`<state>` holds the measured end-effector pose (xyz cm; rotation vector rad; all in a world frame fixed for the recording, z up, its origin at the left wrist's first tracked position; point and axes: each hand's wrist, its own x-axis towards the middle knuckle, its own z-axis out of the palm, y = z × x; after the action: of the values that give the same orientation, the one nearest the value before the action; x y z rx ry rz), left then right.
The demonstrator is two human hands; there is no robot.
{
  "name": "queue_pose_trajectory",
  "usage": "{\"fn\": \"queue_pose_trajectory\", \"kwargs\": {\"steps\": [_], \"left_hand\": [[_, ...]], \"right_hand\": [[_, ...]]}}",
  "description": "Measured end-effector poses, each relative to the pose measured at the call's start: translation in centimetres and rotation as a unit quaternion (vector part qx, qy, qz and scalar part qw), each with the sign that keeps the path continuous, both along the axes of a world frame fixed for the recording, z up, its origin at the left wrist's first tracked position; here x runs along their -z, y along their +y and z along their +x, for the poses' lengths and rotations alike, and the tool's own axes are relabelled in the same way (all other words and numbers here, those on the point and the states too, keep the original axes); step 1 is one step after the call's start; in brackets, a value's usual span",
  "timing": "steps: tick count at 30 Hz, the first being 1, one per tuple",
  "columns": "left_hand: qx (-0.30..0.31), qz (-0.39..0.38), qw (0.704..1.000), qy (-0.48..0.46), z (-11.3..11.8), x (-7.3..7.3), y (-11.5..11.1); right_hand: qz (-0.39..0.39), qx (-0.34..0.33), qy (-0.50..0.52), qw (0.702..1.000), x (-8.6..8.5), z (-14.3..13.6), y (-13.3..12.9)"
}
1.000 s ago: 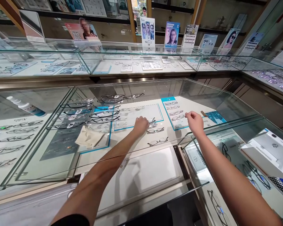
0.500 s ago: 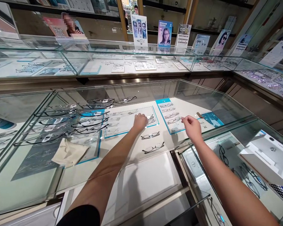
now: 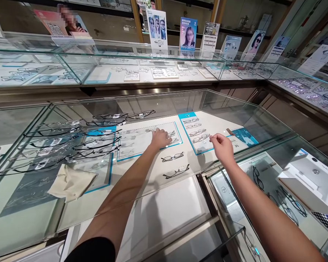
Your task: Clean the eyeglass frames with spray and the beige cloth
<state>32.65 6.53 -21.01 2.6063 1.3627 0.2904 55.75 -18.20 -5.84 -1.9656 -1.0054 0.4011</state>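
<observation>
My left hand (image 3: 160, 138) is over the right part of a blue-edged display sheet (image 3: 136, 154), beside small glasses that it partly covers. Its fingers are spread a little, and nothing shows in them. My right hand (image 3: 222, 145) is closed in a pinch at the lower right of a blue-topped card (image 3: 186, 115); what it pinches is too small to make out. Near its fingertips lies a pair of glasses (image 3: 201, 138). Two more pairs, the upper glasses (image 3: 172, 157) and the lower glasses (image 3: 176, 171), lie between my forearms.
Rows of dark frames (image 3: 95, 151) and a beige cloth (image 3: 71, 182) are at the left. A white box (image 3: 311, 178) stands on the right-hand glass case. Behind runs another glass case (image 3: 142, 85) with upright advertising cards (image 3: 188, 34). Glass edges surround the display.
The fingers of my left hand have spread from a more closed shape. My right hand keeps its pinch. The view has shifted slightly.
</observation>
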Motion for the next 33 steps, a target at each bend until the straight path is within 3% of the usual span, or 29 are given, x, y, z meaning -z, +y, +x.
{"fn": "queue_pose_trajectory", "kwargs": {"steps": [8,13,16,19,22,25,27,29,31,33], "left_hand": [[-0.015,-0.015,1.000,-0.001,1.1,0.4,0.8],[-0.019,0.011,1.000,-0.014,0.7,-1.0,-0.8],[0.006,0.035,0.999,-0.032,0.0,-2.1,-4.1],[0.058,0.028,0.997,-0.030,-1.1,-2.7,-9.2],[0.182,-0.039,0.981,-0.057,-3.0,-3.1,-15.2],[0.299,-0.107,0.940,-0.124,-5.0,-4.1,-21.6],[0.357,-0.135,0.905,-0.188,-6.1,-5.6,-25.5],[0.401,-0.171,0.868,-0.240,-6.9,-8.2,-28.4],[0.424,-0.196,0.838,-0.282,-7.5,-11.8,-29.8],[0.436,-0.186,0.821,-0.319,-7.9,-15.7,-29.1]], "right_hand": [[-0.007,0.003,-0.004,1.000,0.1,0.0,-0.1],[-0.001,0.001,0.004,1.000,0.0,0.0,-0.1],[-0.001,0.001,0.003,1.000,-0.1,0.0,-0.1],[-0.005,0.004,0.001,1.000,-0.1,-0.1,-0.1],[-0.006,0.008,-0.003,1.000,0.0,-0.1,-0.1],[-0.007,0.007,-0.013,1.000,0.2,0.0,0.0],[-0.006,0.007,-0.017,1.000,0.3,0.1,0.0],[-0.006,0.007,-0.018,1.000,0.4,0.2,0.0],[-0.006,0.006,-0.016,1.000,0.4,0.3,0.1],[-0.008,0.007,-0.017,1.000,0.5,0.3,0.0]]}}
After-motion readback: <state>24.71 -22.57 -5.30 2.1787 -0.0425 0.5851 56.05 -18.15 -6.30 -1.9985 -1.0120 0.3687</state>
